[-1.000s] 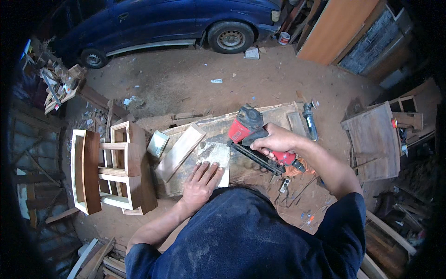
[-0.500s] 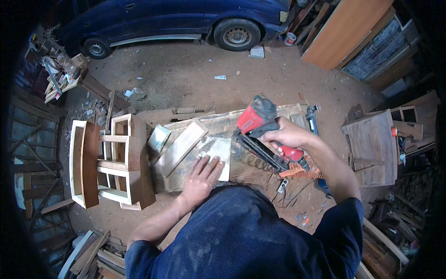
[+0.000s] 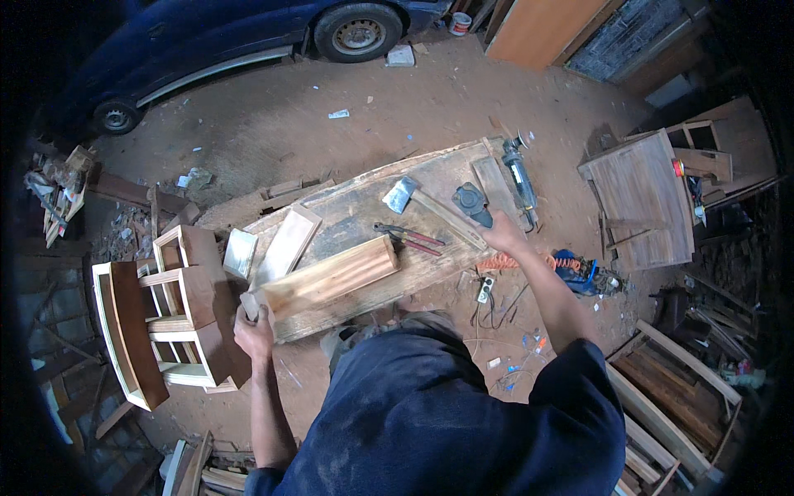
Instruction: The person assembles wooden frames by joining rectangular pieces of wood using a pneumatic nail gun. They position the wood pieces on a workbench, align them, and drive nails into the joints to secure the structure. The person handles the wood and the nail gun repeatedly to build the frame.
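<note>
My left hand (image 3: pixel 255 332) is closed around the pale near-left end of a long wooden piece (image 3: pixel 335 277), which lies slantwise over the workbench (image 3: pixel 331 318). At the bench's right side, my right hand (image 3: pixel 503 236) is wrapped round the handle of a nail gun (image 3: pixel 471 202); its dark rounded cap faces up and most of its body is hidden. Between the hands lie red-handled pliers (image 3: pixel 418 240) and a hatchet (image 3: pixel 401 196) with a wooden handle. A pale board (image 3: pixel 285 240) and a metal tin-like block (image 3: pixel 240 252) rest at the bench's left.
A curved wooden frame unit (image 3: pixel 194 289) stands left of the bench. An angle grinder (image 3: pixel 519 172) lies at the right end. An orange coiled hose (image 3: pixel 509 263) and a power socket (image 3: pixel 485 289) are beside my right arm. Beyond stands a blue vehicle (image 3: pixel 240 37).
The nail gun has gone from over the bench's middle to its right side. My left hand has moved left, from a flat pale piece to the long wooden piece's end. The view has shifted.
</note>
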Tool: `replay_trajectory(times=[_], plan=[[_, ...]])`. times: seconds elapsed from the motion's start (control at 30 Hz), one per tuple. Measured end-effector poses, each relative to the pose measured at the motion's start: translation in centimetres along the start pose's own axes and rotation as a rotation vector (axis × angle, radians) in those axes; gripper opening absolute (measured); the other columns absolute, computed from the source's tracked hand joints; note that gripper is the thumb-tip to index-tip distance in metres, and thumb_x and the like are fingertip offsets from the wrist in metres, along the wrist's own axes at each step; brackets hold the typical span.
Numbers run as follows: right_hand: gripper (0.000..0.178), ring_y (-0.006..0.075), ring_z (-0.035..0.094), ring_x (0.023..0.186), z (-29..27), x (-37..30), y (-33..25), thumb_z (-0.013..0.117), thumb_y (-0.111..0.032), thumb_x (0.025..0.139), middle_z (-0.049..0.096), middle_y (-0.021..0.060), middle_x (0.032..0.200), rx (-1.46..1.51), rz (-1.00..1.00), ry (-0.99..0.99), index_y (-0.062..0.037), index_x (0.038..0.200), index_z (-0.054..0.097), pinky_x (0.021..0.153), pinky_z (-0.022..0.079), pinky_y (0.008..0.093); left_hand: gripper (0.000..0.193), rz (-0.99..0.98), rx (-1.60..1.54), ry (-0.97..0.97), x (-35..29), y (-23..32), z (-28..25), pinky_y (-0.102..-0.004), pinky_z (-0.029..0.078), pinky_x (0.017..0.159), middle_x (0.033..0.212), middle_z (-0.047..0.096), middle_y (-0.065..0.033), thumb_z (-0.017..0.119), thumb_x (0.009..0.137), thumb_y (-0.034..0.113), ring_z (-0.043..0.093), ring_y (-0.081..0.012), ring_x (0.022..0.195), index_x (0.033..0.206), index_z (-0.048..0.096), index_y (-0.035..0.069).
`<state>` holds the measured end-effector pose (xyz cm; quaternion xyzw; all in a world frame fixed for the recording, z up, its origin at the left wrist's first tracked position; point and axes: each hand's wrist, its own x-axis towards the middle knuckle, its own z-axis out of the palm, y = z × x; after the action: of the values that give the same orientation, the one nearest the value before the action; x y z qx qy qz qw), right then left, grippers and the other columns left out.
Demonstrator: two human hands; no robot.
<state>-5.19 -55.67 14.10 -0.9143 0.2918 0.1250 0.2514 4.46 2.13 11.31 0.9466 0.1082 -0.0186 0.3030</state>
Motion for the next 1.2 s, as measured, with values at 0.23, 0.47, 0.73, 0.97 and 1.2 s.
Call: replay_trajectory(times=[0.23, 0.47, 0.73, 0.97, 1.2], plan=[[0.068, 0.0397, 0.065, 0.116, 4.1, 6.5, 9.3, 0.068, -0.018, 0.088, 0.066, 0.0266, 0.120, -0.368, 0.030, 0.084, -0.0056, 0.150, 0.044, 0.095, 0.054, 0.0485, 0.038, -0.233, -0.185, -0.154, -3.0, -7.6, 7.0, -0.0390, 0.055, 0.083, 0.098, 0.077, -0.0122, 0.081, 0.085, 0.025, 0.073, -0.0265, 0.088, 0.114, 0.071, 0.002], [0.067, 0.0427, 0.059, 0.115, 11.3, 9.6, 14.5, 0.075, -0.024, 0.086, 0.059, 0.0260, 0.121, -0.365, 0.005, 0.273, -0.0043, 0.145, 0.049, 0.099, 0.049, 0.0514, 0.045, -0.214, 0.009, -0.150, -2.7, -13.8, 9.7, -0.0385, 0.054, 0.095, 0.114, 0.075, -0.0178, 0.080, 0.088, 0.026, 0.072, -0.0256, 0.108, 0.121, 0.069, -0.001], [0.042, 0.0487, 0.050, 0.124, 12.8, -0.6, 12.6, 0.071, -0.013, 0.088, 0.053, 0.0312, 0.130, -0.098, -0.228, 0.425, 0.0040, 0.125, 0.059, 0.106, 0.040, 0.0556, 0.049, 0.268, 0.218, 0.140, 3.7, -5.1, 9.3, -0.0470, 0.045, 0.106, 0.130, 0.059, -0.0241, 0.075, 0.090, 0.024, 0.055, -0.0414, 0.123, 0.131, 0.062, 0.001], [0.045, 0.0439, 0.063, 0.104, 14.2, -14.4, 14.8, 0.070, -0.015, 0.090, 0.058, 0.0254, 0.127, -0.122, 0.200, 0.088, -0.0041, 0.132, 0.057, 0.085, 0.053, 0.0527, 0.101, 0.148, 0.317, 0.027, 19.3, -15.3, 15.3, -0.0490, 0.042, 0.111, 0.143, 0.048, -0.0256, 0.089, 0.068, 0.045, 0.049, -0.0420, 0.131, 0.146, 0.044, -0.001], [0.043, 0.0365, 0.062, 0.108, 21.0, -32.6, 23.1, 0.076, -0.019, 0.086, 0.064, 0.0194, 0.116, -0.027, 0.352, 0.155, -0.0023, 0.124, 0.063, 0.095, 0.050, 0.0472, 0.122, 0.186, 0.302, -0.216, 27.5, -21.4, 18.5, -0.0520, 0.045, 0.107, 0.140, 0.050, -0.0271, 0.094, 0.053, 0.059, 0.050, -0.0443, 0.129, 0.148, 0.038, 0.006]])
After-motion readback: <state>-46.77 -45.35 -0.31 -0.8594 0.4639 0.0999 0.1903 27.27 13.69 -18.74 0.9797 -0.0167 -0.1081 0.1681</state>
